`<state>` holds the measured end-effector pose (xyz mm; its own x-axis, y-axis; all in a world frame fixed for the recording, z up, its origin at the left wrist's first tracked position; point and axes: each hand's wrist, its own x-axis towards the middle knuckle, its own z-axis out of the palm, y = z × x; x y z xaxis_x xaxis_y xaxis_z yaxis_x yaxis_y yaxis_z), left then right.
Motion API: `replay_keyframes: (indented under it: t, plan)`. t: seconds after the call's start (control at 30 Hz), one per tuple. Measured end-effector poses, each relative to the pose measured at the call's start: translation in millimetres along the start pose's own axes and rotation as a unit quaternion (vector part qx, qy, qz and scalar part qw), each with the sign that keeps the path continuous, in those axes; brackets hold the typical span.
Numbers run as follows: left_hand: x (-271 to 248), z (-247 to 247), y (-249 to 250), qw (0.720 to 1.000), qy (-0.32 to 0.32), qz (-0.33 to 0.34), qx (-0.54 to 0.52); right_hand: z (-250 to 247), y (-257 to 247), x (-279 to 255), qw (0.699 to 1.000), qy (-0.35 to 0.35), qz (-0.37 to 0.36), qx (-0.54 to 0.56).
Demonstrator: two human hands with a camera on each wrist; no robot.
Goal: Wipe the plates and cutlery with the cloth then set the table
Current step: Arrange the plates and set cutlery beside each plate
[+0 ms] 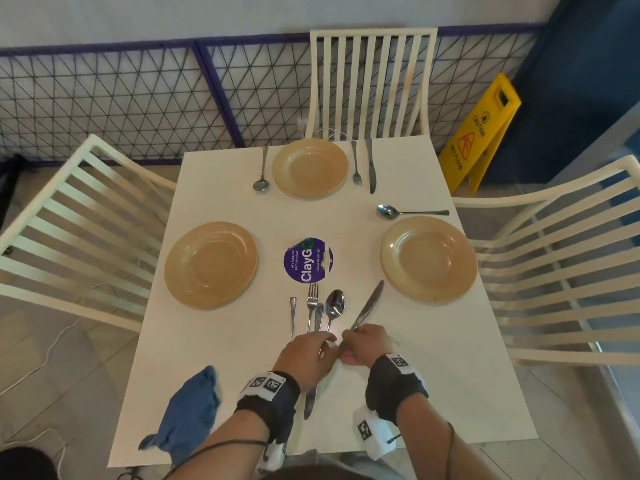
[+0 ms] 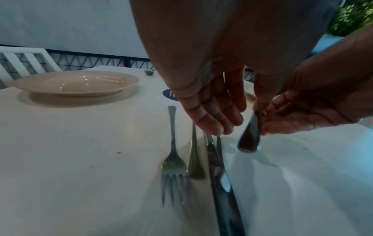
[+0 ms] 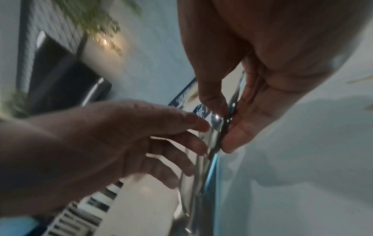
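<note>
Three tan plates sit on the white table (image 1: 221, 209): a far plate (image 1: 310, 168), a left plate (image 1: 211, 265) and a right plate (image 1: 428, 258). Loose cutlery lies near me: a fork (image 1: 312, 306), a spoon (image 1: 334, 306), a second fork (image 2: 173, 167) with its tines toward me, and a knife (image 1: 310, 400). My right hand (image 1: 349, 341) pinches the handle of another knife (image 1: 369, 308), whose blade points away to the right. My left hand (image 2: 218, 127) hovers with straight fingers touching the cutlery handles. The blue cloth (image 1: 188, 414) lies crumpled at the near left.
The far plate has a spoon (image 1: 261, 169), fork (image 1: 356, 164) and knife (image 1: 371, 166) beside it. Another spoon (image 1: 408, 212) lies behind the right plate. A purple round sticker (image 1: 308, 260) marks the table's middle. White slatted chairs stand left, far and right. A yellow caution sign (image 1: 481, 133) stands far right.
</note>
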<state>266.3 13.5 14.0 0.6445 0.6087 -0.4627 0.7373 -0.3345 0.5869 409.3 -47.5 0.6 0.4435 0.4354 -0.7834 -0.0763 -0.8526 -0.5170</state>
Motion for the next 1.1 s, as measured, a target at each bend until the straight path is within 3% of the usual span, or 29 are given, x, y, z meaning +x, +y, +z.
replay_keyframes:
  t: [0.1,0.13,0.3,0.43,0.5,0.63,0.97,1.1]
  plan:
    - [1.0,-5.8,-2.4,0.998,-0.004,0.023,-0.055,-1.1,-6.1,-9.8,0.972,-0.026,-0.018,0.233]
    - [0.8,-9.6,-5.3,0.997,0.003,0.025,-0.077,-1.5,-10.6,-14.9,0.963,-0.034,-0.022,0.266]
    - [-8.1,-39.1,-26.8,0.976,0.032,-0.020,-0.213,5.7,-31.4,-31.4,0.945,-0.074,-0.074,0.311]
    - [-24.0,-68.5,-62.0,0.961,-0.002,-0.052,-0.273,8.4,-45.3,-35.2,0.913,-0.087,-0.109,0.384]
    - [-35.2,-83.0,-84.0,0.949,-0.002,-0.081,-0.305,11.9,-50.1,-31.8,0.915,-0.099,-0.120,0.371]
    - [-54.4,-110.8,-139.4,0.921,0.038,-0.142,-0.362,45.9,-54.8,-19.5,0.949,-0.116,-0.097,0.277]
    - [-71.8,-152.0,-254.5,0.919,0.121,-0.214,-0.309,152.6,-84.2,-8.6,0.972,-0.181,0.014,0.152]
    - [-71.4,-157.2,-280.8,0.940,0.140,-0.208,-0.232,179.0,-95.9,-0.6,0.985,-0.155,0.032,0.068]
